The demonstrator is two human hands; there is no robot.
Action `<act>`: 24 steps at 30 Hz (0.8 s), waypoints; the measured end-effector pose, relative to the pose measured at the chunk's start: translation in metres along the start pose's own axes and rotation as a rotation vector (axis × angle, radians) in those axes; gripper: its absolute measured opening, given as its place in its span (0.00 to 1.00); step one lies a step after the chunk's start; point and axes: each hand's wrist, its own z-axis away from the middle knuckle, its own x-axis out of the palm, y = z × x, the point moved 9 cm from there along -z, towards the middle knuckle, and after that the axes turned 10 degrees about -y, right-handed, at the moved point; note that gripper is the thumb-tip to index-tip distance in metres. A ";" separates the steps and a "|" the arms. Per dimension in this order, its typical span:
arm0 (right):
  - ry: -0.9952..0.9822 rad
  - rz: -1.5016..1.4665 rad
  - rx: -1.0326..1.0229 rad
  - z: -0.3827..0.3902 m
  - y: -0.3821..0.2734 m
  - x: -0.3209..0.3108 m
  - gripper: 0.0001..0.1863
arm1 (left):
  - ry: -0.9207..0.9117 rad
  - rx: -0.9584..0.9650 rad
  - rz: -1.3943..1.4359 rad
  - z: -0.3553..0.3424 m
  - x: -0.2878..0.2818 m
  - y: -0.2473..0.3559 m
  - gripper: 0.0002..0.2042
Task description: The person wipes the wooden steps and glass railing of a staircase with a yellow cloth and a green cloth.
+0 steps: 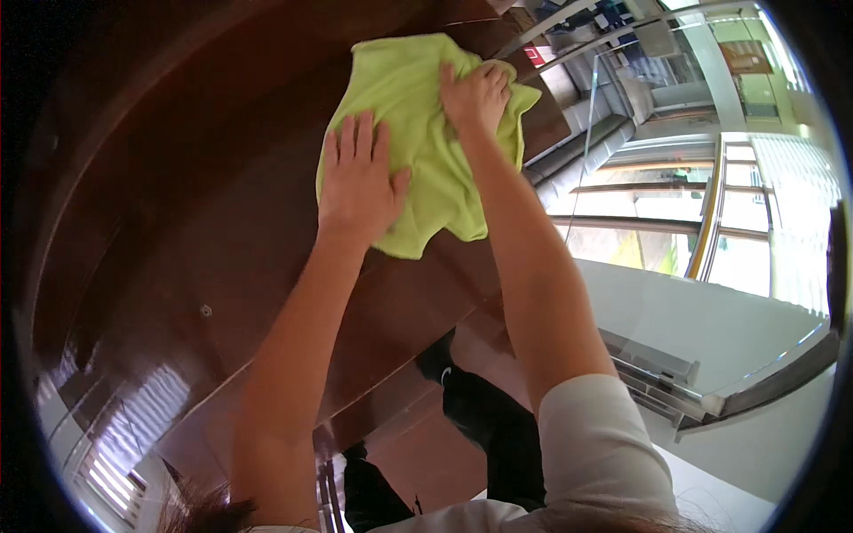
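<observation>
A lime-green cloth (pixel 418 133) is spread, a little rumpled, over a glossy dark brown surface (pixel 178 240). On its left side my left hand (pixel 357 182) lies flat, fingers pointing away from me and thumb out to the right. Toward the cloth's far right part, my right hand (pixel 477 98) presses down with the thumb held apart; its fingers are bent and their tips are hard to see. Both palms rest on top of the fabric, and both arms are stretched far forward.
A glass panel with a metal rail (pixel 622 34) runs along the right, a grey sofa (pixel 582 160) and windows (pixel 640 204) beyond it. Below me show my legs in black trousers (pixel 489 422). A small round mark (pixel 206 311) sits on the brown surface at left.
</observation>
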 end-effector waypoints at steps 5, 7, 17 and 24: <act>0.031 0.116 0.083 0.039 0.051 -0.017 0.37 | -0.104 0.413 0.134 0.012 -0.001 0.029 0.25; 0.059 0.136 0.186 0.024 0.067 -0.024 0.35 | -0.144 0.564 0.199 0.009 -0.003 0.035 0.24; -0.034 -0.016 -0.049 -0.066 0.114 -0.027 0.24 | -0.018 0.043 0.128 -0.038 -0.042 -0.112 0.24; -0.293 -0.067 0.162 -0.104 0.126 -0.002 0.27 | -0.037 0.021 0.098 -0.046 -0.039 -0.124 0.21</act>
